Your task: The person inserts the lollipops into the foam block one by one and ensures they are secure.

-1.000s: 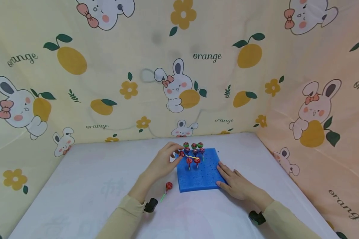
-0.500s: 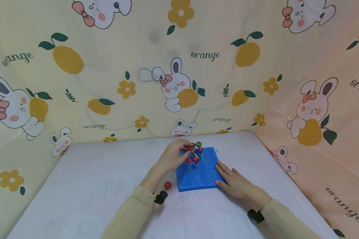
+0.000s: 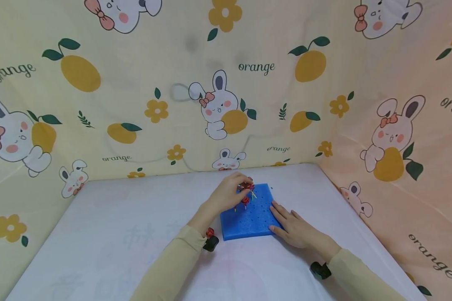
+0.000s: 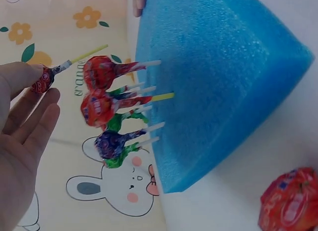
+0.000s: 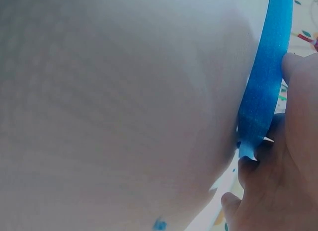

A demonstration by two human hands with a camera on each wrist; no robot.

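My left hand (image 3: pixel 229 194) pinches a red-wrapped lollipop (image 4: pixel 43 81) by its candy end, above the far part of a blue foam board (image 3: pixel 245 225). Its yellow stick angles away from the fingers, apart from the foam. Several lollipops stand with their sticks in the board: red ones (image 4: pixel 99 72), a purple one (image 4: pixel 109 144) and green ones (image 4: pixel 115 122). In the head view the left hand hides most of them. My right hand (image 3: pixel 297 230) rests at the board's right edge, fingers extended onto it.
A loose red lollipop (image 3: pixel 210 232) lies on the white table (image 3: pixel 135 259) left of the board, partly hidden behind the left wrist's black camera (image 3: pixel 211 243). Patterned cloth (image 3: pixel 165 138) walls the back and sides. A small blue crumb (image 5: pixel 159 224) lies on the table.
My left hand has moved right with the lollipop, from the board's left edge to over the standing ones. The right hand keeps its place on the board.
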